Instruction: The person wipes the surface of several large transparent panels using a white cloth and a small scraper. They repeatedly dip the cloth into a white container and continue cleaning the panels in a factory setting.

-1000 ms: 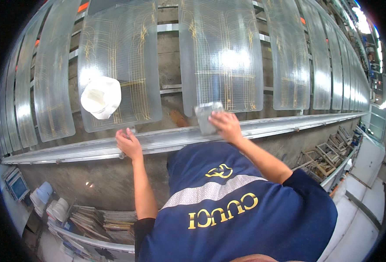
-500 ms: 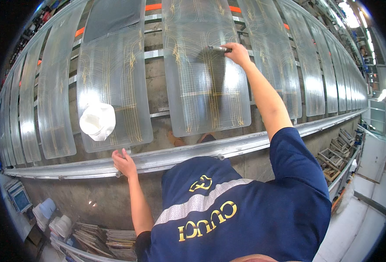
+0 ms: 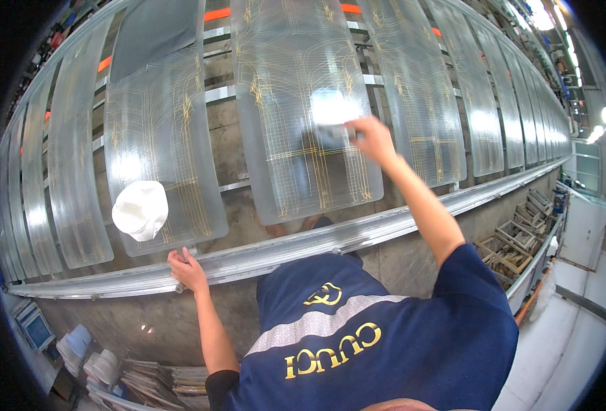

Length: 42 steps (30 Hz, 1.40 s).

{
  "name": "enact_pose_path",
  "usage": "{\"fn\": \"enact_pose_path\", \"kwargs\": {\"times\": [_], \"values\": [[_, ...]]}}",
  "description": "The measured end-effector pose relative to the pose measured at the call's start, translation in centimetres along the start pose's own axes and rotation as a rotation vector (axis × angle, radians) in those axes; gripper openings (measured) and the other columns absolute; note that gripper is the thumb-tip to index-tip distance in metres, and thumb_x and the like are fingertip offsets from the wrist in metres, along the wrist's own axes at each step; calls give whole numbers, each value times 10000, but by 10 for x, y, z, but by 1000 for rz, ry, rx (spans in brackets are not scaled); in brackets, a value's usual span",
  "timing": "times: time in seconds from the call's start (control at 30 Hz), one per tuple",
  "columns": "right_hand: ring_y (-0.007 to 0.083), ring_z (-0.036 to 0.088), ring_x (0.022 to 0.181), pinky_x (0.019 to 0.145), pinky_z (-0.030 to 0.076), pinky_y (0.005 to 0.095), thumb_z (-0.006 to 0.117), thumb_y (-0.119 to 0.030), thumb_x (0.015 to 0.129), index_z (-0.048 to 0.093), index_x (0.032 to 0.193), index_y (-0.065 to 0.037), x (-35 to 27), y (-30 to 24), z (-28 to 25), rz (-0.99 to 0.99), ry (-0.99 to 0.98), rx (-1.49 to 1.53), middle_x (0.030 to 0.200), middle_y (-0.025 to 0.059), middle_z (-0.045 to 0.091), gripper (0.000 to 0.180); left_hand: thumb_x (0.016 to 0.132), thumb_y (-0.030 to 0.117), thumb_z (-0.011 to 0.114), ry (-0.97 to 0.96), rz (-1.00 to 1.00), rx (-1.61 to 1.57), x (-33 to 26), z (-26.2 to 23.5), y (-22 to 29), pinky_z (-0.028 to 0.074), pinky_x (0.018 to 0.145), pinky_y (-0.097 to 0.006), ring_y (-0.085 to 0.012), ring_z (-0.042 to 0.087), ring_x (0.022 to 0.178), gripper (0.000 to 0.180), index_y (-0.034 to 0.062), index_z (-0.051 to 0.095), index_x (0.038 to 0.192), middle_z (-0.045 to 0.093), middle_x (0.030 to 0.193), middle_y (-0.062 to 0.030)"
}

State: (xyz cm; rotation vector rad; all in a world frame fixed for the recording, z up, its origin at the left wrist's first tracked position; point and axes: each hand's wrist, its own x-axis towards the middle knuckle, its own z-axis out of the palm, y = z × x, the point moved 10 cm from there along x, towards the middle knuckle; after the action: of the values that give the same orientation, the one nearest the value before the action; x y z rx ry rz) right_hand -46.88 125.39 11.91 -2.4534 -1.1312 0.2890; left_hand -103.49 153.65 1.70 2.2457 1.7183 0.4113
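Observation:
My right hand [image 3: 373, 139] is closed on a short dark-handled tool [image 3: 330, 133], smeared by motion and hard to make out. The tool is over the lower half of a long grey translucent panel [image 3: 275, 195] patterned with yellowish lines and grids. At the metal rail [image 3: 282, 248], my left hand [image 3: 190, 270] rests on the edge with thumb and fingers apart, holding nothing. Just beyond it, a white plastic tub [image 3: 140, 211] with an open top stands on the neighbouring panel [image 3: 203, 222].
Similar panels [image 3: 77, 205] lie side by side across a long metal frame, with gaps between them. A dark sheet [image 3: 155, 34] covers the left neighbour's far part. Wooden frames [image 3: 515, 233] are stacked at right; more frames [image 3: 153, 383] and white containers [image 3: 101, 366] sit at lower left.
My right hand and the tool have moved nearer to me over the same panel. My left hand stays at the rail. The whole view has shifted slightly.

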Motion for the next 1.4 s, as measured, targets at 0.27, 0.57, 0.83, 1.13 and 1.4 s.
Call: {"fn": "enact_pose_path", "kwargs": {"times": [0.27,0.57,0.83,1.13,1.4], "values": [[311,643,1060,929,521,412,714,-148,734,732,1160,-196,150,51,1,-95,78,-123,1135,82,709,429,993,409,576,68,86,27,15,10,16,404,779,-448,-283,550,774,385,62,525,1152,541,817,-67],[220,598,1158,998,475,401,727,-35,565,709,1201,-248,-204,-28,58,-152,-52,-127,1284,-29,651,670,988,380,595,-24,42,62,3,8,10,403,797,-424,-266,535,773,371,57,530,1159,531,816,-49],[258,653,1059,917,529,380,767,-69,697,735,1115,-201,25,19,-11,-65,67,-4,1138,40,715,439,983,367,605,8,45,49,7,5,6,398,810,-417,-253,541,779,376,51,529,1172,538,814,-48],[250,629,1163,1025,488,383,709,2,702,720,1187,-199,39,77,5,-108,29,-102,1234,34,690,525,993,351,597,-10,21,26,7,10,7,390,773,-423,-252,538,755,363,39,523,1161,547,809,-48],[249,624,1169,1021,501,380,727,25,619,717,1179,-187,-164,-4,15,-81,-219,-1,1222,19,694,599,984,347,617,0,82,13,1,8,7,389,731,-409,-241,531,714,354,44,531,1147,535,785,-36]]}}
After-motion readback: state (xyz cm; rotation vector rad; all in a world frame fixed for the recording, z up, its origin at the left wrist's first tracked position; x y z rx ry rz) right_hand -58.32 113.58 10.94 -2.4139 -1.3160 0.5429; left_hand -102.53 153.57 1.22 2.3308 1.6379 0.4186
